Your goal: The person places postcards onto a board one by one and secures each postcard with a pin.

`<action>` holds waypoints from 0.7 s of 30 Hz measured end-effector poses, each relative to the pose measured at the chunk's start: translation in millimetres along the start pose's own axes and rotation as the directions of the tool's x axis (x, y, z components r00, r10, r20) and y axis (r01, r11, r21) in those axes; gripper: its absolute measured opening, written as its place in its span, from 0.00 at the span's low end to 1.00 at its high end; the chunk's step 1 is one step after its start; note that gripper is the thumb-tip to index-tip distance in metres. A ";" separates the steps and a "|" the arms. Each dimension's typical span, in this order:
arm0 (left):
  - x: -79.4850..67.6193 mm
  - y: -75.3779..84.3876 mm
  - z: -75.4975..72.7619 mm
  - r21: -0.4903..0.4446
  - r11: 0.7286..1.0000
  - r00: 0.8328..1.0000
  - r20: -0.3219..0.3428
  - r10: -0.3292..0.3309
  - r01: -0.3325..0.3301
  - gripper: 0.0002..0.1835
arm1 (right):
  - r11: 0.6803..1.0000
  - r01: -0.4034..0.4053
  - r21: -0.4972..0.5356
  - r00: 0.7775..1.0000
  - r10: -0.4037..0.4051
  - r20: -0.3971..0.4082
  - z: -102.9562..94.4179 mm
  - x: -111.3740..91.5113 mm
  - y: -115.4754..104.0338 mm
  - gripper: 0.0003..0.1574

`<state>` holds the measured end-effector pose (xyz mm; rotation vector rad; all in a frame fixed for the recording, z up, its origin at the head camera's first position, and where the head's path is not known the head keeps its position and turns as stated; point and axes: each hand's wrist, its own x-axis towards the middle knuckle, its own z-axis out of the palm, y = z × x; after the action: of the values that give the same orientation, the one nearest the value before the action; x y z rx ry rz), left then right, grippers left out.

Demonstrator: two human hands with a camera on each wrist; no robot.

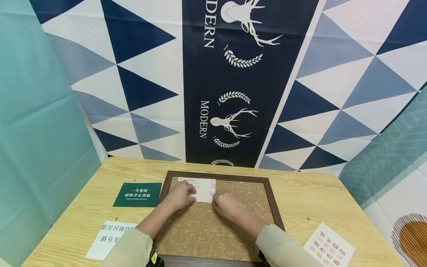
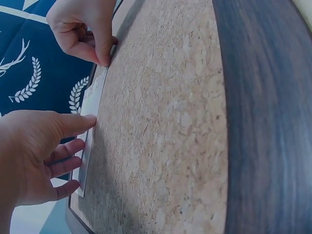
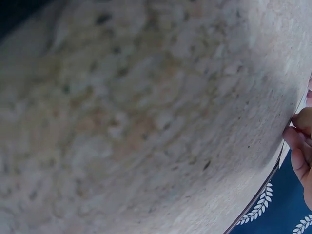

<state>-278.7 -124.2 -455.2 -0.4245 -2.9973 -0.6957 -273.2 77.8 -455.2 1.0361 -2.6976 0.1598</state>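
Observation:
A white card (image 1: 204, 191) printed with small dark lines and red characters lies on the upper left of a cork board (image 1: 213, 230) with a dark brown frame. My left hand (image 1: 180, 195) rests over its left part; in the left wrist view the thumb (image 2: 87, 124) touches the edge and the fingers are spread along the card. At the lower right corner, my right hand (image 1: 230, 204) has its thumb and forefinger pinched together right at the card (image 2: 97, 90), the other fingers curled in. Anything small between those fingertips is hidden.
A green card (image 1: 137, 194) with white writing lies left of the board. Nearer, a white card (image 1: 108, 239) with black characters is partly under my left sleeve. Another white card (image 1: 330, 244) with red characters lies at the right. A patterned curtain (image 1: 227, 81) hangs behind the wooden table (image 1: 310, 196).

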 end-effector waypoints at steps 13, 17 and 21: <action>-0.6 0.7 0.3 -0.016 1.000 1.000 0.007 -0.020 0.020 0.09 | 0.994 0.072 -0.079 0.997 -0.071 0.024 1.7 1.8 0.2 0.14; -0.6 2.1 -0.4 -0.014 1.000 1.000 0.007 -0.016 0.017 0.09 | 0.993 0.077 -0.088 0.997 -0.074 0.035 1.2 1.8 -0.3 0.14; 0.1 3.3 -1.8 -0.014 1.000 1.000 0.012 -0.021 0.021 0.09 | 0.992 0.077 -0.103 0.996 -0.073 0.048 -0.4 2.8 -0.7 0.12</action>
<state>-277.9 -122.1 -452.2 -0.3997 -3.0143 -0.7194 -274.6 75.6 -454.0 1.1201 -2.6690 -0.0182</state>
